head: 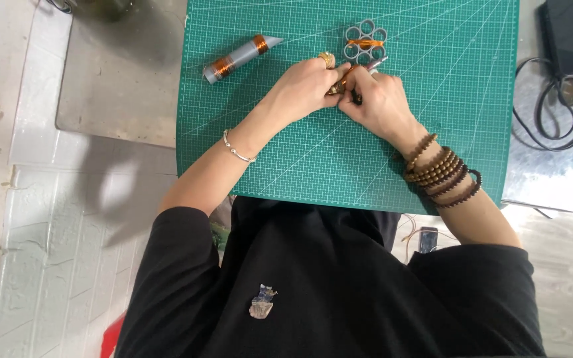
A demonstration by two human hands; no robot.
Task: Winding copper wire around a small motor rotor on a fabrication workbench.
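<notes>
My left hand (310, 86) and my right hand (379, 99) meet over the green cutting mat (459, 99), fingers pinched together on a small copper-coloured piece (338, 85). A thin grey metal tool (374, 64) sticks out from my right hand's grip, pointing up and right. Just beyond the hands lies a flower-shaped cluster of grey rings (365, 41) bound with orange wire. A grey tube wound with copper wire (240, 58) lies on the mat to the left. What the fingers enclose is mostly hidden.
The mat sits on a grey metal table (121, 79). A black power adapter (568, 33) with looped cable (545, 113) lies at the right. Pale floor tiles (54, 232) show on the left, below the table edge.
</notes>
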